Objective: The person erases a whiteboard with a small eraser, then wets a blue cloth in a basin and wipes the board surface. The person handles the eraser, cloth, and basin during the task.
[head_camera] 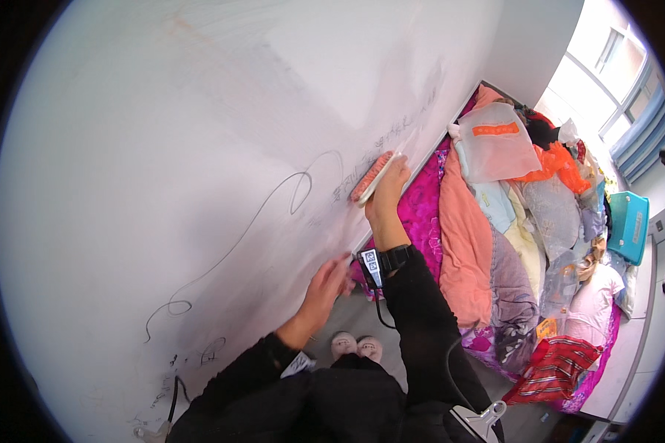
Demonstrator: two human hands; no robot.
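Note:
My right hand [390,177] is shut on a brush [374,178] with a white back and pinkish bristles. The bristles face the white wall [144,166] and lie over dark scribbles near its lower edge; whether they touch it I cannot tell. My left hand [330,285] is lower down, close to the wall, with its fingers partly bent and slightly blurred. Nothing shows in it. A long looping pencil-like line [255,217] runs over the wall to the left. More scribbles [210,350] are low on the wall.
Bedding and clothes lie heaped at the right, among them an orange blanket [463,249], a magenta floral cover [421,221], plastic bags [499,149] and a red striped bag [557,365]. A teal box [629,227] stands beyond. Cables run along both sleeves.

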